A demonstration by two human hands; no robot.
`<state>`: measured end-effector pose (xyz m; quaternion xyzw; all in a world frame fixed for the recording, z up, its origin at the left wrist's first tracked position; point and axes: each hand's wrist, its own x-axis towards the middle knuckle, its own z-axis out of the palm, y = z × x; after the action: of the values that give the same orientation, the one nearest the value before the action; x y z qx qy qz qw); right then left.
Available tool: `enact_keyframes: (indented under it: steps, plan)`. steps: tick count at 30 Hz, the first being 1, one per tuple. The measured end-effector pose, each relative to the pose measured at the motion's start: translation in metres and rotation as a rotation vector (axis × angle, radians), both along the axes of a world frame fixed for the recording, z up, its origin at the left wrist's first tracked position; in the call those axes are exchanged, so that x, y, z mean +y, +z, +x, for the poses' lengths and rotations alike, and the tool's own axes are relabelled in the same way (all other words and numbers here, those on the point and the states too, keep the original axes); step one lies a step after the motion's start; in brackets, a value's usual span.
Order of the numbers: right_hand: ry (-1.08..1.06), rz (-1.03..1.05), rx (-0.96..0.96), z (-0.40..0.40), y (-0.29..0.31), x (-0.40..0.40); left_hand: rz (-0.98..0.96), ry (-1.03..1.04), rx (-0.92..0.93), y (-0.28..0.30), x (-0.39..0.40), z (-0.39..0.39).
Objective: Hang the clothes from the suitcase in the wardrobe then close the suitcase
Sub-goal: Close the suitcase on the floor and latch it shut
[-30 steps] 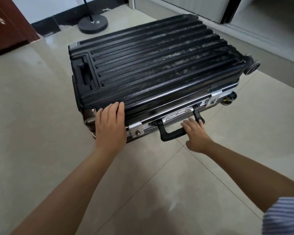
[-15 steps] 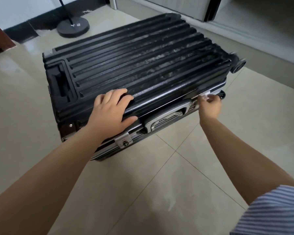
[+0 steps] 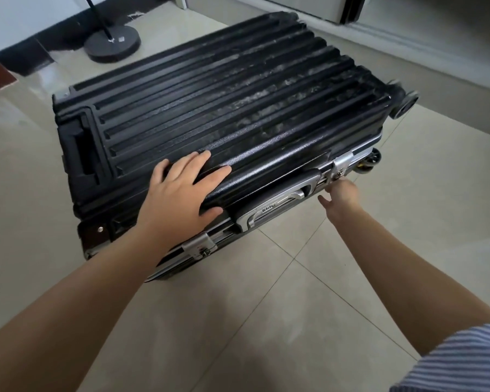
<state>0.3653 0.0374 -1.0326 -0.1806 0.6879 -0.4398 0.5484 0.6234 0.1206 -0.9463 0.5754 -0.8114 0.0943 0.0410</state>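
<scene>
A black ribbed hard-shell suitcase lies flat on the tiled floor with its lid down. My left hand presses flat on the lid near the front edge, fingers spread. My right hand reaches to the right silver latch on the front side, its fingertips at the latch and the thumb held out. The side carry handle lies between my hands. A second silver latch sits by my left wrist. No clothes are visible.
A round black stand base with a pole stands on the floor behind the suitcase. A sliding door track and frame run along the back right. Suitcase wheels stick out at the right end.
My right hand went from the carry handle to the right latch and now sits just below it. My left hand slid right along the lid edge and spread out flat.
</scene>
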Motion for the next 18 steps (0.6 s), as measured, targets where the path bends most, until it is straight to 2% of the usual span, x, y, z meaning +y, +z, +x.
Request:
enact_keyframes:
  steps: [8, 13, 16, 18]
  plan:
    - [0.256, -0.059, 0.333, 0.009, -0.019, -0.014, 0.011, 0.005, 0.015, -0.001, -0.004, 0.0]
    - [0.294, -0.133, 0.262, 0.007, -0.019, -0.015, 0.066, 0.033, 0.057, 0.002, -0.01, -0.004]
    - [0.26, -0.091, 0.168, 0.016, -0.015, 0.005, 0.089, 0.078, 0.076, 0.004, -0.011, -0.007]
    - [0.31, -0.044, 0.173, 0.035, -0.016, 0.024, 0.064, 0.067, 0.072, 0.005, -0.007, -0.008]
